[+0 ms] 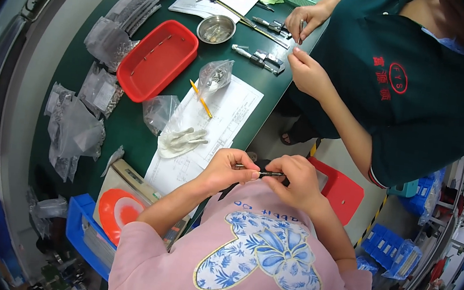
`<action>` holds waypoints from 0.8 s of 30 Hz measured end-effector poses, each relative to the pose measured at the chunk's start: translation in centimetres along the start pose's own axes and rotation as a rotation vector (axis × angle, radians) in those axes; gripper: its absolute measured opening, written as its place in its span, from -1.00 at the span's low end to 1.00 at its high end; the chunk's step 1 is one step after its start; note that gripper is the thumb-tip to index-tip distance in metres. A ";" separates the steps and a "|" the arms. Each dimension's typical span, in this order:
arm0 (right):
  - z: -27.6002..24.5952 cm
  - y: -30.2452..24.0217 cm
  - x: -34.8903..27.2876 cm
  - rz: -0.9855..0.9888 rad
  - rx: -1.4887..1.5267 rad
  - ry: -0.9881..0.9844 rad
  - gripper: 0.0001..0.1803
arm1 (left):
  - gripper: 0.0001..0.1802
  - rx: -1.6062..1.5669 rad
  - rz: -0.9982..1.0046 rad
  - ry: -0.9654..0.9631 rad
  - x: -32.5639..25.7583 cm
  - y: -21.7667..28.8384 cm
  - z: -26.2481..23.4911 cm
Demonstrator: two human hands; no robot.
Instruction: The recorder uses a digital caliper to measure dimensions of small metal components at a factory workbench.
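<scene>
Close in front of my chest, a thin dark rod [271, 174], too small to name more exactly, runs between my two hands. My right hand [299, 181] closes its fingers on the rod's dark length. The fingertips of my left hand [228, 170] are pinched at its other end, where a small metal bit shows. Just beyond my left hand, a white glove [182, 142] lies on printed drawing sheets [236, 108]. A yellow pencil [201, 99] and a clear bag of small metal parts [215, 79] rest on the same sheets.
A red tray [181, 62] with a few thin pins sits on the green table [128, 153], near a metal bowl [216, 30], micrometers [257, 60] and a caliper [241, 17]. Bagged parts [100, 93] line the left. A co-worker's hands [309, 73] hold a small thin piece at right.
</scene>
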State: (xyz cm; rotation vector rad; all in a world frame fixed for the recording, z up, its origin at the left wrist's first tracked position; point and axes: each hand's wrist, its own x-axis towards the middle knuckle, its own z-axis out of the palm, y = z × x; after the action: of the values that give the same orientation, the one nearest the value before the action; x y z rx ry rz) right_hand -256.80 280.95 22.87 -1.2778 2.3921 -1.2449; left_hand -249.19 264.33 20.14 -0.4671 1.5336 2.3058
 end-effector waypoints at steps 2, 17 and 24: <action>0.4 1.0 -0.3 -0.044 -0.045 -0.045 -0.90 | -0.92 0.023 -0.011 0.029 0.0 0.1 0.1; 0.1 0.5 -0.2 0.059 -0.052 -0.286 -0.81 | -0.91 0.002 -0.019 -0.025 0.4 -0.4 -0.1; 0.9 1.1 -0.6 0.116 -0.039 -0.282 -0.81 | -0.91 -0.055 -0.001 -0.024 0.6 -0.9 -0.2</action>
State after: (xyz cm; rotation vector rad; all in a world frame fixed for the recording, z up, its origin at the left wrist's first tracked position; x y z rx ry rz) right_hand -256.65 281.19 21.41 -1.2137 2.2611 -0.9220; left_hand -249.29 264.51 19.05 -0.4528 1.4619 2.3492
